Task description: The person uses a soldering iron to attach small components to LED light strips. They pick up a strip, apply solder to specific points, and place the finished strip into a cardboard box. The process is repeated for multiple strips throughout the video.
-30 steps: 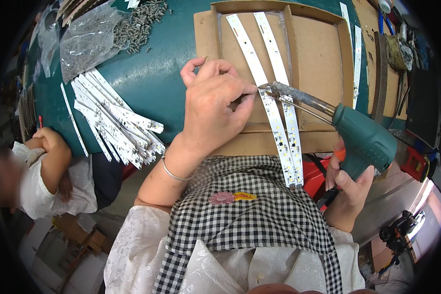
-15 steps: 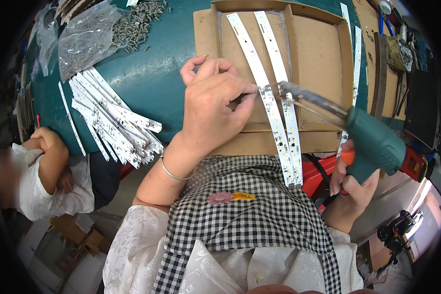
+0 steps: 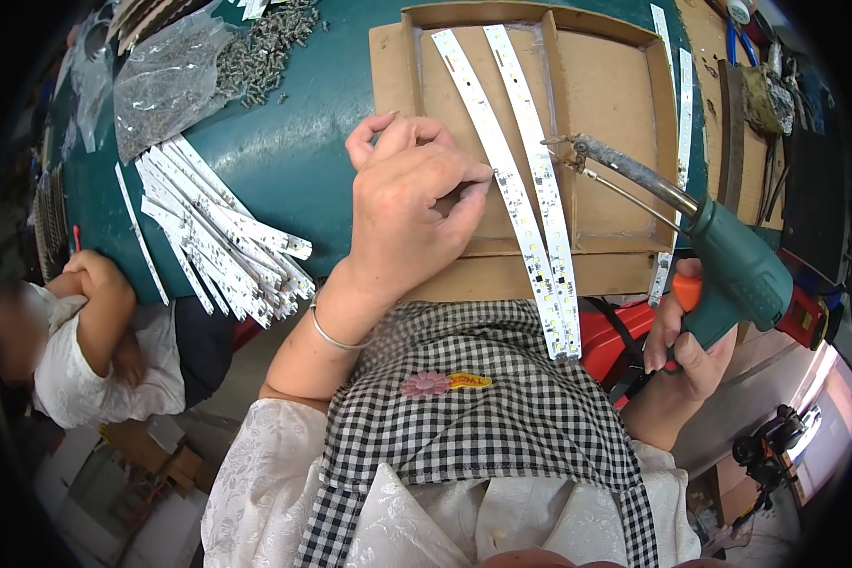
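Observation:
My right hand [image 3: 693, 352] is wrapped round the grip of a green soldering gun [image 3: 740, 270] with an orange trigger. Its metal tip reaches left to the upper middle of the right-hand LED strip [image 3: 513, 80]; whether it touches is unclear. A second white LED strip [image 3: 469, 85] lies just left of that one. Both run from the cardboard tray [image 3: 615, 142] over its near edge, their near ends close together. My left hand [image 3: 412, 204] is closed in a pinch beside the left strip, its fingertips at the strip's edge. What they hold, if anything, is hidden.
A loose pile of white LED strips [image 3: 213, 227] lies on the green table [image 3: 293, 142] at left. Behind it are a clear plastic bag [image 3: 166, 85] and a heap of small metal parts [image 3: 273, 52]. A seated person [image 3: 104, 331] is at far left with folded arms.
The soldering gun has shifted right and its tip has drawn back from the left strip toward the right one. My left hand has barely moved.

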